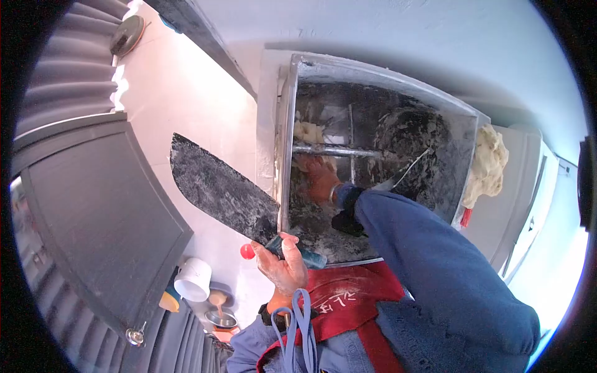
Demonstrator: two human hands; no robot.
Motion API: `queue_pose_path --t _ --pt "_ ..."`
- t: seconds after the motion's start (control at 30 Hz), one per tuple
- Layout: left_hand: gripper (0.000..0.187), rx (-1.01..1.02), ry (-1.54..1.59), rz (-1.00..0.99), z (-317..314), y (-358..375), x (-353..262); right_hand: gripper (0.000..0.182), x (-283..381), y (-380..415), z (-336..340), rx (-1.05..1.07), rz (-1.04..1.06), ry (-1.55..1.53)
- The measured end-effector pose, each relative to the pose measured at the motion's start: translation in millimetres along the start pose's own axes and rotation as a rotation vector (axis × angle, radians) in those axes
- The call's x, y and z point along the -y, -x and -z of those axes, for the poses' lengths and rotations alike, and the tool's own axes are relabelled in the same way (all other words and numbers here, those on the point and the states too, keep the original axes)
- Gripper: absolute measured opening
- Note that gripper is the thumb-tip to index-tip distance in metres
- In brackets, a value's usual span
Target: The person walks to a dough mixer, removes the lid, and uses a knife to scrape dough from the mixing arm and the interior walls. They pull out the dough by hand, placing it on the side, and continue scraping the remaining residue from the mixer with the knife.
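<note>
My left hand, dusted with flour, holds a large broad knife by its teal handle. The dark, flour-smeared blade points to the upper left, outside the trough. Inside the floury metal trough of a machine, my right hand reaches in below a metal bar. It grips pale dough, and its fingertips are partly hidden. More dough shows just beyond the bar.
A large lump of dough hangs over the trough's right rim. A grey cabinet panel stands at left. A white bucket and a metal bowl are on the floor. A red ball-shaped knob sits beside my left hand.
</note>
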State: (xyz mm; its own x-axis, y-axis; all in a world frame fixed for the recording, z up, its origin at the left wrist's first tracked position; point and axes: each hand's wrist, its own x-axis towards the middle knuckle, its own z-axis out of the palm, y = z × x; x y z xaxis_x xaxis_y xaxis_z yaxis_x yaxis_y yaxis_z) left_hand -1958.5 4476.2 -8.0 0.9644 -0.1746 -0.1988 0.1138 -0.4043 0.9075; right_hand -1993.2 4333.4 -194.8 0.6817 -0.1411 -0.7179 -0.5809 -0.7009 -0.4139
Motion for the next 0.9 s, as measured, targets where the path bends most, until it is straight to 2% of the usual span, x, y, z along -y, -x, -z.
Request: queue_pose_path --t 0.07,0.13,0.17,0.23,0.33,0.4,0.47,0.57,0.63,0.67,0.73,0.77,0.9 --pt "0.041 -0.011 0.046 0.031 -2.0 -1.4 -0.9 0.094 -9.9 -13.9 -6.8 0.007 -0.001 -0.011" --pt "0.043 -0.019 0.019 0.065 -1.3 -1.1 -4.8 0.090 -5.6 -28.9 -15.6 -0.037 -0.163 0.073" --pt "0.047 0.047 0.030 0.152 0.3 -0.1 -7.6 0.090 0.9 -34.4 -14.2 -0.039 -0.165 0.071" --pt "0.047 0.068 0.032 0.169 3.9 0.6 -10.8 0.078 15.6 -48.0 -8.9 -0.112 -0.256 0.013" --pt "0.047 0.072 0.078 0.149 5.2 1.2 -4.6 0.075 8.0 -71.4 -30.8 -0.147 -0.282 0.009" --pt "0.048 0.077 0.065 0.236 8.5 6.7 3.4 0.074 -1.5 -88.4 -51.1 -0.178 -0.268 0.025" --pt "0.058 0.110 0.043 0.188 11.6 4.4 1.4 0.072 -3.3 -99.8 -62.5 -0.211 -0.243 0.032" --pt "0.060 0.109 0.006 0.241 10.7 2.7 -5.4 0.070 -13.2 -111.2 -81.8 -0.239 -0.192 0.074" --pt "0.060 0.156 -0.028 0.089 11.9 2.5 -2.1 0.069 -25.8 -111.6 -91.9 -0.250 -0.137 0.109" --pt "0.060 0.156 -0.028 0.090 10.7 3.6 -3.2 0.068 -32.6 -112.5 -94.7 -0.248 -0.105 0.130" --pt "0.065 0.093 0.036 0.290 7.0 5.2 -7.8 0.067 -42.4 -112.8 -99.5 -0.250 -0.057 0.167" --pt "0.063 -0.045 0.071 0.139 -4.1 2.8 -10.0 0.066 -45.5 -113.0 -101.7 -0.252 -0.041 0.182" --pt "0.064 0.025 0.085 0.170 -1.9 2.3 -7.2 0.064 -43.7 -110.7 -95.3 -0.273 -0.011 0.203"
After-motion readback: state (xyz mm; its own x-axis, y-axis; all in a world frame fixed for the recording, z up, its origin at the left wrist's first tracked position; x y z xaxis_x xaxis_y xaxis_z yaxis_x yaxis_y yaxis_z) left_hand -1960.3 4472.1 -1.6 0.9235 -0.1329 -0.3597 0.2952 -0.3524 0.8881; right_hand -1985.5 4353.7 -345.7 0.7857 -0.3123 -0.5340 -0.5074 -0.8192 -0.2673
